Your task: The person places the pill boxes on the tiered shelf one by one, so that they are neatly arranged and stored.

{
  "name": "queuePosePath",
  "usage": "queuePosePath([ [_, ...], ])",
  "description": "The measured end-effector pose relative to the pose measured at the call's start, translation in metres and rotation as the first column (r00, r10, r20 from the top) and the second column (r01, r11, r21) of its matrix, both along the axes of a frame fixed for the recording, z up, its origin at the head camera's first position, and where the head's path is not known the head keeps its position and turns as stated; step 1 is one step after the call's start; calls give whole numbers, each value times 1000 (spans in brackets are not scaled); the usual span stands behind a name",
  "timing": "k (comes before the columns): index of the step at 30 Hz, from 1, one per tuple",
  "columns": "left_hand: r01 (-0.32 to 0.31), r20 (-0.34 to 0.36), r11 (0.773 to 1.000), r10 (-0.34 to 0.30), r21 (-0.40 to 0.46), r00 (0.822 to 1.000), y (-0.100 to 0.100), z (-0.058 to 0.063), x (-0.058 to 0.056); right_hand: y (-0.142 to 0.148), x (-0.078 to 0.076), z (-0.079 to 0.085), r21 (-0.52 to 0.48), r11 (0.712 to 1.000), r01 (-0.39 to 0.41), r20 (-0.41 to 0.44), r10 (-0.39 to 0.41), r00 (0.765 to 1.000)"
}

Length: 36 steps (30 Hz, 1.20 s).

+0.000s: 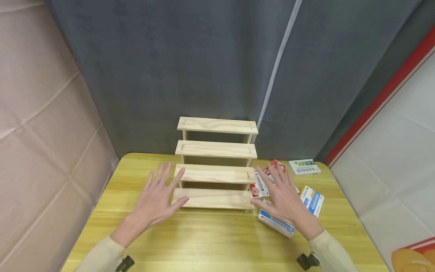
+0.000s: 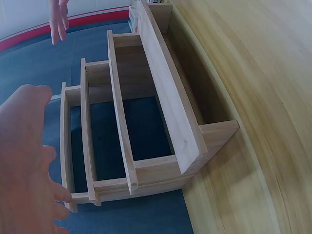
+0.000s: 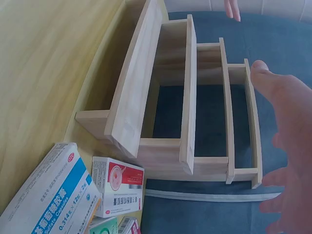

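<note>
A pale wooden rack with stepped shelves (image 1: 215, 173) stands on the table against a grey curtain. My left hand (image 1: 157, 198) hovers with spread fingers by its left side, holding nothing. On the other side my right hand (image 1: 283, 198) is spread too, palm down, above several medicine boxes. Partly under it lie a white and blue box (image 1: 276, 223) and a red and white box (image 1: 259, 184). In the right wrist view the blue-banded box (image 3: 53, 195) lies beside the red and white one (image 3: 117, 186), close to the rack's end.
The yellow wood-grain table (image 1: 204, 241) spreads in front of the rack. Farther right lie a green and white box (image 1: 304, 166) and a yellow, blue and white box (image 1: 312, 201). Behind hangs the grey curtain (image 1: 170, 68); pale panels (image 1: 44, 124) flank the left side.
</note>
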<state>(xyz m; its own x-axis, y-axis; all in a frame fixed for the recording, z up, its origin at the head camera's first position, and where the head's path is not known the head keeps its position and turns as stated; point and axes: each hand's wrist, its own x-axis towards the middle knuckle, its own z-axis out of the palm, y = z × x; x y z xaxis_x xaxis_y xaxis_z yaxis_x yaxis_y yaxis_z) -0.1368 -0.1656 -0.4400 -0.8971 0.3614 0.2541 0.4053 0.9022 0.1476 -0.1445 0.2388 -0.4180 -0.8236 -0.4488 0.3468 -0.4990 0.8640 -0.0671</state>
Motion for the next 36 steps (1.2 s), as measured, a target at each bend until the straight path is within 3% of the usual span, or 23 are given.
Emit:
queuePosePath([
  [6, 1, -6, 1000, 0, 22, 1000, -3, -4, 1, 6, 4, -1, -23, 999, 28, 17, -28, 999],
  [15, -38, 40, 998, 36, 59, 999, -8, -13, 3, 14, 6, -5, -58, 998, 36, 7, -36, 999],
  [21, -43, 24, 996, 41, 82, 999, -9, -19, 4, 23, 12, -10, -58, 995, 81, 57, -78, 995],
  [31, -66, 101, 992, 55, 108, 993, -9, -28, 5, 33, 20, -17, -33, 991, 127, 92, -123, 988],
  [36, -70, 107, 989, 56, 127, 993, -9, -36, 5, 37, 22, -21, -57, 989, 136, 110, -129, 985],
])
